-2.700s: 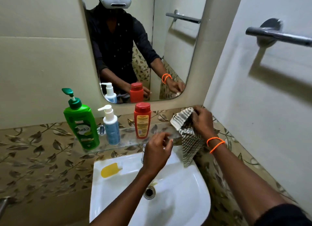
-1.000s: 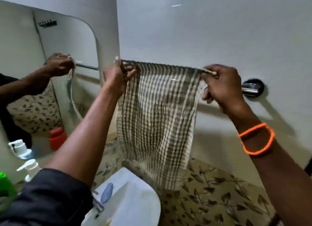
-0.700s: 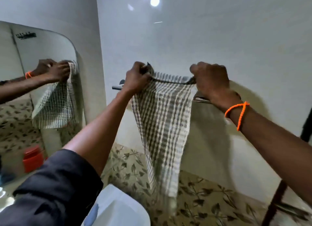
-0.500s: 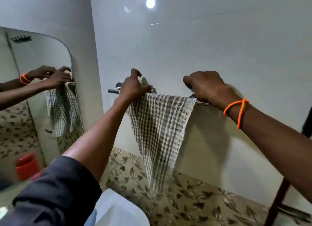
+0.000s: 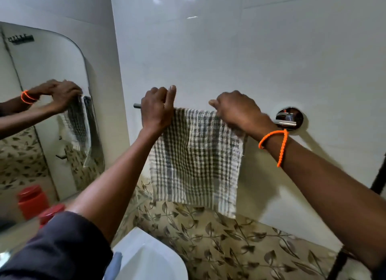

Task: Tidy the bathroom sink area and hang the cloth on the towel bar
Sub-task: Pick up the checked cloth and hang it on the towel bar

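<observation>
A grey-and-white checked cloth (image 5: 196,158) hangs draped over the chrome towel bar (image 5: 285,122) on the white wall, spread wide and flat. My left hand (image 5: 157,109) pinches the cloth's top left corner at the bar, near the bar's free end. My right hand (image 5: 238,111), with orange bands on the wrist, grips the top right edge of the cloth on the bar. The bar's round mount shows just right of that hand; the bar itself is mostly hidden under cloth and hands.
A mirror (image 5: 48,104) on the left wall reflects the hands and cloth. A red-capped bottle (image 5: 51,212) peeks out beside my left sleeve. The white sink (image 5: 150,258) edge is at the bottom centre, below leaf-patterned tiles (image 5: 229,244).
The cloth was lifted from the sink shelf and laid over the bar. In the last half second both hands moved apart, spreading the bunched cloth wider along the bar.
</observation>
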### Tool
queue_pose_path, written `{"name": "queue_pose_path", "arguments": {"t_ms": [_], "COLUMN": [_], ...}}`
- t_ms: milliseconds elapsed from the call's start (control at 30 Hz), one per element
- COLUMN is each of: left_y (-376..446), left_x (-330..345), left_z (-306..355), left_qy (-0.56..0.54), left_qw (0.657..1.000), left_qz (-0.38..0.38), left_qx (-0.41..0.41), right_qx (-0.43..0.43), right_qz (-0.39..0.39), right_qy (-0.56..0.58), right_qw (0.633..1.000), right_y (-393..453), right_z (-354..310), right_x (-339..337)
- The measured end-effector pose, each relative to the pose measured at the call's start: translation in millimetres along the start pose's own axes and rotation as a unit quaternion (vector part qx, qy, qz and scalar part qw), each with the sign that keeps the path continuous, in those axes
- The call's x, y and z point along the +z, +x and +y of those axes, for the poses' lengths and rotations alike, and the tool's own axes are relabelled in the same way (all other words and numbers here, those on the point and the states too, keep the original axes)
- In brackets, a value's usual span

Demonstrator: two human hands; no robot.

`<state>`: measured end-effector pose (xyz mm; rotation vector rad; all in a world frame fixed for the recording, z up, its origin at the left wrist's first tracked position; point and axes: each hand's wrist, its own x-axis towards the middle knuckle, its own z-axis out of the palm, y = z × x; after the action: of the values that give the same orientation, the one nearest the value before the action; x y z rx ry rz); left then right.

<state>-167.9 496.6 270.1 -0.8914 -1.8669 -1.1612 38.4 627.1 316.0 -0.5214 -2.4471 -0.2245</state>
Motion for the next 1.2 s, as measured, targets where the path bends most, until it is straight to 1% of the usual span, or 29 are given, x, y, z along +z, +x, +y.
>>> {"name": "queue_pose_path", "arguments": {"t_ms": [33, 67, 100, 133, 167, 233, 267, 300, 333, 400, 433, 467, 533, 600, 633, 667, 700, 733, 767, 833, 867, 900, 933, 967, 1033, 1067, 1100, 1133, 1200], "left_y": [-9.4, -16.2, -18.0, -14.6, -6.9, 11.2, 19.5, 26.3, 28.8, 14.2, 6.3, 0.8, -4.0, 7.2, 14.3, 17.5, 14.8, 9.8, 4.5, -3.2, -2.1, 3.1, 9.2, 12.7, 4.3, -2.7, -9.1, -12.3, -11.9], "left_x": [-1.4, -3.3, -4.1, -5.3, -7.4, -12.3, -11.6, -9.6, -9.1, -11.2, -11.1, -10.3, -7.3, -6.8, -6.1, -5.1, -5.2, -5.4, -5.0, -5.3, -6.6, -7.7, -7.7, -7.5, -7.5, -7.1, -6.2, -5.4, -4.3], "left_z": [-4.9, -10.2, -14.2, -15.5, -13.5, -5.3, -4.2, -3.4, -3.8, -4.1, -5.3, -6.5, -8.4, -6.3, -5.2, -5.5, -6.0, -6.2, -6.4, -7.4, -5.9, -5.0, -5.4, -5.5, -10.3, -12.5, -15.1, -16.5, -15.9], "left_qy": [0.028, 0.061, 0.088, 0.109, 0.124, 0.155, 0.177, 0.193, 0.197, 0.155, 0.128, 0.112, 0.131, 0.137, 0.126, 0.121, 0.114, 0.102, 0.085, 0.073, 0.076, 0.077, 0.083, 0.099, 0.121, 0.117, 0.103, 0.092, 0.087], "left_qw": [0.999, 0.995, 0.989, 0.981, 0.972, 0.949, 0.938, 0.936, 0.946, 0.977, 0.983, 0.982, 0.965, 0.960, 0.965, 0.973, 0.983, 0.988, 0.989, 0.978, 0.972, 0.969, 0.968, 0.972, 0.984, 0.986, 0.987, 0.987, 0.984], "left_qz": [0.012, -0.005, -0.040, -0.089, -0.144, -0.254, -0.280, -0.276, -0.238, -0.112, -0.081, -0.097, -0.178, -0.222, -0.217, -0.186, -0.133, -0.096, -0.094, -0.163, -0.195, -0.213, -0.215, -0.187, -0.067, -0.026, -0.009, -0.013, -0.062], "left_qx": [0.038, 0.077, 0.113, 0.134, 0.136, 0.104, 0.098, 0.102, 0.103, 0.097, 0.099, 0.115, 0.140, 0.099, 0.079, 0.064, 0.061, 0.065, 0.080, 0.109, 0.108, 0.100, 0.099, 0.104, 0.114, 0.118, 0.124, 0.134, 0.140], "right_qx": [0.006, 0.013, 0.019, 0.024, 0.018, -0.015, -0.031, -0.036, -0.024, 0.010, 0.021, 0.026, 0.032, 0.026, 0.012, -0.009, -0.033, -0.043, -0.034, 0.006, 0.018, 0.024, 0.029, 0.029, 0.010, -0.007, -0.023, -0.037, -0.035], "right_qz": [0.007, 0.028, 0.061, 0.091, 0.118, 0.156, 0.155, 0.142, 0.118, 0.074, 0.063, 0.066, 0.112, 0.176, 0.199, 0.208, 0.203, 0.183, 0.158, 0.115, 0.095, 0.088, 0.098, 0.130, 0.199, 0.220, 0.227, 0.220, 0.189], "right_qy": [-0.022, -0.058, -0.091, -0.100, -0.089, -0.054, -0.045, -0.038, -0.027, -0.014, -0.013, -0.018, -0.050, -0.056, -0.045, -0.033, -0.019, -0.003, 0.012, 0.032, 0.042, 0.040, 0.023, 0.002, -0.021, -0.024, -0.024, -0.023, -0.005], "right_qw": [1.000, 0.998, 0.994, 0.991, 0.989, 0.986, 0.986, 0.988, 0.992, 0.997, 0.998, 0.997, 0.992, 0.982, 0.979, 0.978, 0.978, 0.982, 0.987, 0.993, 0.994, 0.995, 0.994, 0.991, 0.980, 0.975, 0.973, 0.975, 0.981], "right_y": [7.2, 11.1, 12.5, 10.5, 6.3, -7.5, -15.6, -20.1, -20.1, -8.7, -0.9, 5.4, 13.2, 11.4, 7.5, 2.3, -2.8, -6.8, -7.5, 2.4, 9.2, 15.1, 17.8, 17.7, 8.6, 0.1, -9.0, -16.2, -20.2], "right_z": [3.6, 4.2, 2.8, -2.2, -10.2, -29.6, -38.5, -42.0, -40.8, -27.5, -20.3, -15.3, -10.5, -14.0, -18.2, -22.5, -25.1, -26.0, -24.2, -14.5, -9.6, -6.9, -7.6, -10.3, -18.2, -22.2, -25.8, -28.6, -29.8], "right_x": [-4.5, -9.3, -11.7, -12.4, -10.0, 1.2, 8.0, 13.7, 15.7, 12.5, 9.9, 5.9, -0.4, 0.7, 4.6, 9.4, 15.7, 20.4, 22.6, 18.4, 14.1, 9.8, 5.7, 3.8, 6.3, 10.0, 15.1, 19.3, 24.6]}}
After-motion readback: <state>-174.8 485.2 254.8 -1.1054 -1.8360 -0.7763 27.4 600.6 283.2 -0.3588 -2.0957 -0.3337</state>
